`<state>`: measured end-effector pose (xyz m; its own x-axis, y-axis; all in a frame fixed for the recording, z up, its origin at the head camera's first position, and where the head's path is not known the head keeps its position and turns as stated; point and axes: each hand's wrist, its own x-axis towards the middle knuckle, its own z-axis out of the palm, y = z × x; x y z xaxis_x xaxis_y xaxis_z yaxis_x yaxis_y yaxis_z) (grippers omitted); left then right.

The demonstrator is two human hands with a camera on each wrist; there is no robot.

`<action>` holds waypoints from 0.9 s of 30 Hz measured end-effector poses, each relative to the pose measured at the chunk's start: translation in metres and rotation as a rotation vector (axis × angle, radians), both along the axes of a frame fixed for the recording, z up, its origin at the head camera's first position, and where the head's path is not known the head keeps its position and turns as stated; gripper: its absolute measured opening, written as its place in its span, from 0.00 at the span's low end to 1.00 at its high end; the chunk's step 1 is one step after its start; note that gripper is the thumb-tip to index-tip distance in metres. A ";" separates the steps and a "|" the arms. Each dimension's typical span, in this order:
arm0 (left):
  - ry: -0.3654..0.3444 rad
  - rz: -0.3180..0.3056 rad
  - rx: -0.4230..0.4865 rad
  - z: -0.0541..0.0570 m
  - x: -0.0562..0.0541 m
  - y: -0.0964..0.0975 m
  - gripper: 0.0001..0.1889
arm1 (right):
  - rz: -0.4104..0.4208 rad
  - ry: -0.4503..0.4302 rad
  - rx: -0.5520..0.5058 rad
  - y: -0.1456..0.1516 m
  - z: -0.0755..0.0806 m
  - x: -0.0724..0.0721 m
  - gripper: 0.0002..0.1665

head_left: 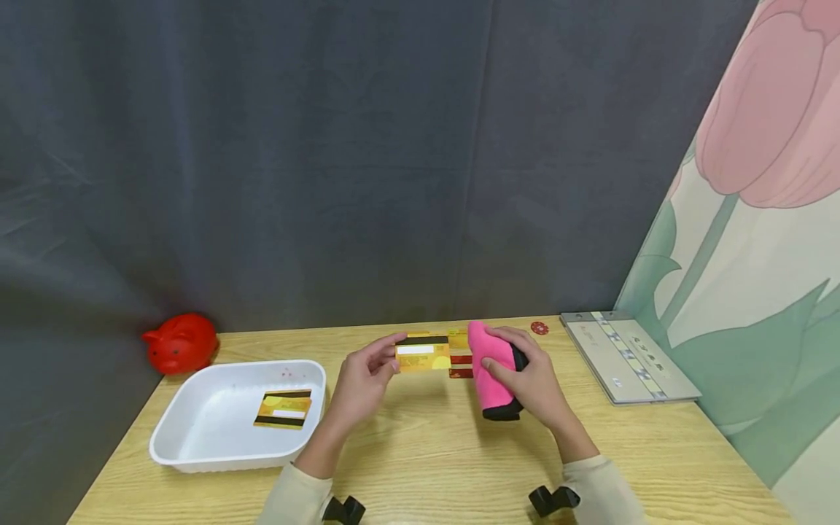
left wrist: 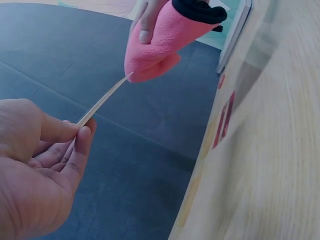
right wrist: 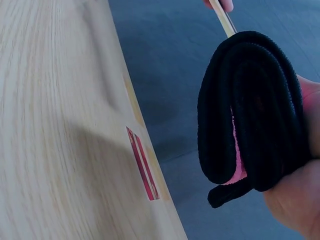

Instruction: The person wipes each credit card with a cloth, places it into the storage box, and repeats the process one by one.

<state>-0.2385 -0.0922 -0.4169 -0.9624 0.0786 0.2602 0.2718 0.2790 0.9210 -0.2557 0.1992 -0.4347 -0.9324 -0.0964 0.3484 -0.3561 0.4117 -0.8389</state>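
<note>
Between thumb and fingers, my left hand [head_left: 361, 380] pinches a yellow card [head_left: 422, 353] with a black stripe and a white strip. It is held up off the table, seen edge-on in the left wrist view. My right hand [head_left: 534, 379] grips a folded pink cloth [head_left: 494, 368] with black edging, its layers showing in the right wrist view. The card's far edge points at the cloth and meets its outline in the left wrist view. On the table behind them lie a red card [right wrist: 142, 164] with a pale stripe and a yellow card [head_left: 458, 340], both partly hidden in the head view.
A white plastic tray [head_left: 197, 430] at the left holds yellow cards [head_left: 284, 408] with black stripes. Behind it sits a red piggy bank [head_left: 182, 344]. A red round chip [head_left: 539, 328] lies near the back edge, and a grey notebook [head_left: 626, 357] at the right beside the wall.
</note>
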 end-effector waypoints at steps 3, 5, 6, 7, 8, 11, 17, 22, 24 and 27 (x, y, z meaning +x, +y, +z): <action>0.013 0.001 0.025 0.002 0.001 -0.002 0.24 | -0.003 0.002 0.008 0.002 0.001 0.000 0.29; 0.022 0.004 0.034 0.004 0.001 -0.003 0.23 | -0.003 0.004 0.010 0.002 0.002 0.001 0.29; 0.026 0.004 0.036 0.005 0.001 -0.004 0.23 | -0.004 0.005 0.008 0.002 0.002 0.001 0.29; 0.026 0.003 0.038 0.006 0.002 -0.005 0.23 | -0.004 0.005 0.005 0.003 0.003 0.001 0.29; 0.029 0.002 0.038 0.007 0.003 -0.007 0.23 | -0.004 0.005 0.000 0.003 0.003 0.001 0.29; 0.016 0.003 0.036 0.012 0.005 -0.013 0.22 | 0.008 0.000 -0.014 0.002 0.003 0.002 0.29; -0.017 -0.011 -0.021 0.020 0.009 -0.031 0.22 | 0.020 -0.008 -0.039 0.002 0.003 0.001 0.30; -0.019 0.002 -0.069 0.022 0.014 -0.048 0.21 | 0.012 -0.002 -0.030 0.005 0.004 0.001 0.30; -0.014 0.016 -0.090 0.023 0.016 -0.056 0.21 | 0.009 -0.002 -0.023 0.006 0.005 0.002 0.30; -0.005 0.035 -0.123 0.023 0.020 -0.068 0.22 | 0.004 0.000 -0.020 0.008 0.006 0.003 0.30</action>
